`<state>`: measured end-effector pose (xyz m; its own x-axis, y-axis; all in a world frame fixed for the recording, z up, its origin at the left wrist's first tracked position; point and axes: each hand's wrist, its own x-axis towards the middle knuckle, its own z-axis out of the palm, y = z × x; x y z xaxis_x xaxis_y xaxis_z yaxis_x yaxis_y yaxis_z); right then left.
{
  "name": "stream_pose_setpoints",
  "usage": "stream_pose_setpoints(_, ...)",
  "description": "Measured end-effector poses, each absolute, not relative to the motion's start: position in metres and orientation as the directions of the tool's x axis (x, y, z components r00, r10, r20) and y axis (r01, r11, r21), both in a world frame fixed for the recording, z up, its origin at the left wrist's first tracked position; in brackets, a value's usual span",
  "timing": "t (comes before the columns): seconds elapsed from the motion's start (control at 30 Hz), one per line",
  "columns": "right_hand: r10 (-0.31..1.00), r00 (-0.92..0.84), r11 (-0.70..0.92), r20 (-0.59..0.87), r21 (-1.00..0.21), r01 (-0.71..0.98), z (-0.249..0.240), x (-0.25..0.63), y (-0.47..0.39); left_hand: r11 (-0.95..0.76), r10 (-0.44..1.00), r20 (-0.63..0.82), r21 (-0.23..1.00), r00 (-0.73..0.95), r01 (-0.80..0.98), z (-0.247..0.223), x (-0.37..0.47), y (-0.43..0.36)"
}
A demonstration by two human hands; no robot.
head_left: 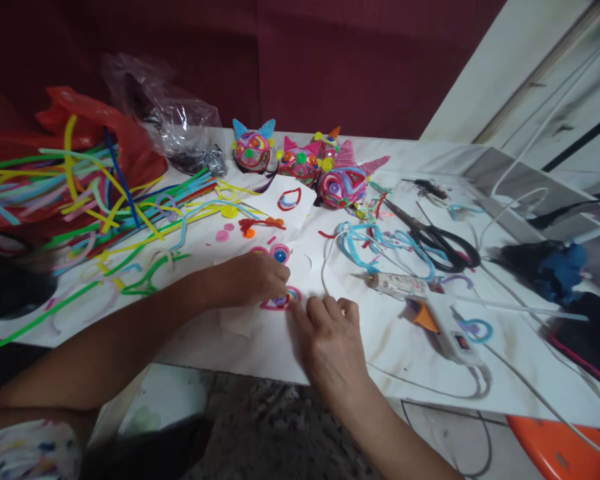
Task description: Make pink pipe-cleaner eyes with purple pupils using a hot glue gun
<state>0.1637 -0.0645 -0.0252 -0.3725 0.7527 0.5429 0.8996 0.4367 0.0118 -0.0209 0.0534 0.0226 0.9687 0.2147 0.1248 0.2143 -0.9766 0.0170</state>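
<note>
My left hand [254, 280] bends over the white paper, fingers pinched together at the upper edge of a small pipe-cleaner eye [280, 301] with a pink outline and a blue-purple centre. At that eye's right edge is my right hand [330, 337], with the index finger and thumb against it and the other fingers curled. Partly covered by my left hand, a second pipe-cleaner eye [280, 255] lies just above. A red-and-blue loop [289, 199] rests on a sheet of paper farther back. The fingertips hide part of the lower eye.
Colourful pipe cleaners [125, 200] spread from a red bag [100, 113] at left. Several decorated animal heads [343, 187] stand at the back. To the right are black scissors [435, 237], a glue gun [397, 283], a power strip [453, 330] and loose cables.
</note>
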Motion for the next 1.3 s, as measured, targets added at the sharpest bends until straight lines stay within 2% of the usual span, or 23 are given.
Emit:
stream_pose_setpoints(0.43, 0.745, -0.377, 0.448, 0.550, 0.005, 0.894, -0.0250, 0.1636, -0.0653, -0.986, 0.167, 0.211, 0.008, 0.963, 0.169, 0.0183, -0.0236, 0.0540)
stream_pose_setpoints(0.63, 0.742, -0.385, 0.438, 0.548, 0.038, 0.898, -0.0249, 0.1646, -0.0660, -0.982, 0.191, 0.208, 0.032, 0.959, 0.189, 0.0168, -0.0234, 0.0516)
stream_pose_setpoints(0.83, 0.722, -0.382, 0.457, 0.577, 0.016, 0.889, -0.0246, 0.1644, -0.0664, -0.975, 0.222, 0.177, 0.035, 0.959, 0.219, 0.0190, -0.0226, 0.0493)
stream_pose_setpoints(1.03, 0.709, -0.389, 0.476, 0.588, 0.008, 0.880, -0.0233, 0.1642, -0.0666, -0.974, 0.224, 0.177, 0.012, 0.958, 0.226, 0.0197, -0.0223, 0.0481)
stream_pose_setpoints(1.3, 0.730, -0.435, 0.504, 0.527, 0.014, 0.863, -0.0299, 0.1696, -0.0664, -0.984, 0.163, 0.227, -0.035, 0.960, 0.175, 0.0189, -0.0218, 0.0488)
